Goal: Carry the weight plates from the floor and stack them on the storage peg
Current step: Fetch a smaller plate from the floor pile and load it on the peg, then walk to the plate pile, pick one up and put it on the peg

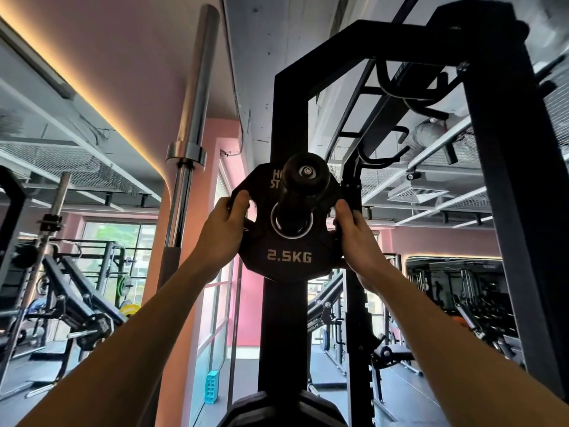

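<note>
A black weight plate (288,257) marked 2.5KG hangs at the centre of the view with its metal-ringed hole around the black storage peg (303,180). The peg sticks out toward me from the black rack upright (291,112). My left hand (226,229) grips the plate's left rim, fingers curled over the edge. My right hand (354,232) grips its right rim the same way. Both arms reach up from below. At the bottom edge the curved top of a larger black plate (277,408) shows.
A chrome barbell (192,127) stands upright just left of the rack. The rack's second post (505,180) rises at the right with hooks above. Benches and machines fill the floor on the left (77,303) and right. A teal block (212,386) sits by the window.
</note>
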Action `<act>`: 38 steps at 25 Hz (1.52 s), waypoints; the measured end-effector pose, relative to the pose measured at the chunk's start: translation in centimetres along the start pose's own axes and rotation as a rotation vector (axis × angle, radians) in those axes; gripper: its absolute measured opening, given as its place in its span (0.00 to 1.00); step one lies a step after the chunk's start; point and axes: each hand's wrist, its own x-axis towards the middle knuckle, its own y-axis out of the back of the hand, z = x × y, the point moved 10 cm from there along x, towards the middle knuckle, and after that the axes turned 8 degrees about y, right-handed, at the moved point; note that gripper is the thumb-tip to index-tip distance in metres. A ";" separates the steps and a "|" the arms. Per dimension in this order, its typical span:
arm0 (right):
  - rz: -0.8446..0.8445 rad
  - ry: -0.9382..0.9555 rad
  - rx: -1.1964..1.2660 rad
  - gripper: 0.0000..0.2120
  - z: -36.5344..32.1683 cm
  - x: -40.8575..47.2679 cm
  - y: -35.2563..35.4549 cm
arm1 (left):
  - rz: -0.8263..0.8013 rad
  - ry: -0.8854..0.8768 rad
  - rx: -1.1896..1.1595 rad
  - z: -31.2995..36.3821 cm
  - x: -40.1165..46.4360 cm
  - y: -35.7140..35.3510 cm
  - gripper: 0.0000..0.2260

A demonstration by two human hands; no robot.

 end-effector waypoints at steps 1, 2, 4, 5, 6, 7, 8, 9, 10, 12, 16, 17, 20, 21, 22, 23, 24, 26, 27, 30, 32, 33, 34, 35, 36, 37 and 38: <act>0.002 0.000 0.001 0.23 0.1 0.1 -0.1 | -0.001 0.003 -0.001 -0.2 0.1 -0.1 0.23; 0.004 -0.002 0.003 0.24 0.1 0.1 -0.2 | -0.003 0.005 -0.003 -0.4 0.3 -0.1 0.23; 0.011 -0.013 -0.001 0.26 0.3 0.2 -0.3 | -0.001 0.011 -0.001 -0.8 0.5 -0.2 0.23; 0.014 -0.015 -0.004 0.27 0.4 0.2 -0.4 | -0.001 0.013 -0.001 -0.9 0.5 -0.2 0.22; 0.016 -0.020 -0.006 0.27 0.5 0.2 -0.4 | -0.003 0.013 -0.004 -0.9 0.6 -0.3 0.22; 0.012 -0.027 -0.001 0.26 0.5 0.1 -0.5 | -0.007 0.016 -0.006 -0.9 0.7 -0.4 0.21; 0.009 -0.035 0.007 0.24 0.5 0.0 -0.6 | -0.011 0.021 -0.004 -1.0 0.7 -0.4 0.21; 0.008 -0.047 0.010 0.23 0.7 0.0 -0.7 | -0.012 0.025 0.002 -1.1 0.8 -0.5 0.21; 0.008 -0.058 0.003 0.23 0.8 -0.1 -0.7 | -0.013 0.027 0.007 -1.2 0.8 -0.5 0.21; 0.005 -0.067 -0.030 0.24 0.7 -0.1 -0.7 | -0.022 0.030 0.024 -1.2 0.8 -0.7 0.21; -0.001 -0.083 -0.115 0.27 0.8 0.3 -0.5 | -0.042 0.054 0.070 -1.8 0.9 -0.9 0.22; -0.004 -0.087 -0.134 0.27 0.8 0.3 -0.6 | -0.049 0.054 0.089 -1.9 0.9 -0.9 0.22; -0.005 -0.079 -0.187 0.25 0.5 0.1 -0.7 | -0.071 0.045 0.149 -2.1 0.3 -1.0 0.22; -0.012 -0.070 -0.218 0.24 0.3 0.0 -0.6 | -0.070 0.038 0.187 -2.1 0.0 -0.9 0.21; -0.022 -0.060 -0.256 0.23 0.2 -0.3 -0.6 | -0.058 0.027 0.238 -2.0 -0.4 -0.8 0.21; -0.039 -0.059 -0.301 0.23 0.3 -0.7 -0.6 | -0.043 0.015 0.283 -2.0 -1.0 -0.5 0.20; -0.061 -0.059 -0.350 0.24 0.6 -1.1 -0.5 | -0.035 0.014 0.305 -2.1 -1.7 -0.2 0.20; -0.087 -0.050 -0.473 0.25 1.0 -3.1 -0.1 | -0.053 0.055 0.305 -3.2 -3.5 0.2 0.21; -0.090 -0.055 -0.507 0.26 1.2 -4.3 0.3 | -0.065 0.090 0.302 -3.8 -4.6 0.5 0.21; -0.107 -0.073 -0.521 0.24 1.3 -8.6 1.1 | -0.082 0.162 0.341 -4.7 -8.2 1.4 0.17; -0.107 -0.059 -0.514 0.20 0.9 -11.3 1.8 | -0.095 0.173 0.369 -4.6 -10.9 1.8 0.14; -0.108 -0.062 -0.497 0.19 0.5 -13.0 2.2 | -0.099 0.180 0.378 -4.5 -12.7 2.0 0.13; -0.116 -0.065 -0.478 0.18 0.1 -14.7 2.5 | -0.100 0.190 0.384 -4.4 -14.6 2.2 0.11; -0.130 -0.076 -0.461 0.18 -0.3 -16.6 2.9 | -0.097 0.209 0.384 -4.3 -16.7 2.5 0.10; -0.139 -0.084 -0.446 0.17 -0.8 -18.5 3.3 | -0.095 0.229 0.367 -4.2 -18.8 2.8 0.11; -0.144 -0.095 -0.436 0.16 -1.1 -20.3 3.8 | -0.097 0.257 0.353 -4.1 -21.0 2.9 0.13; -0.147 -0.107 -0.425 0.15 -1.3 -22.4 4.3 | -0.096 0.281 0.343 -4.1 -23.3 3.1 0.14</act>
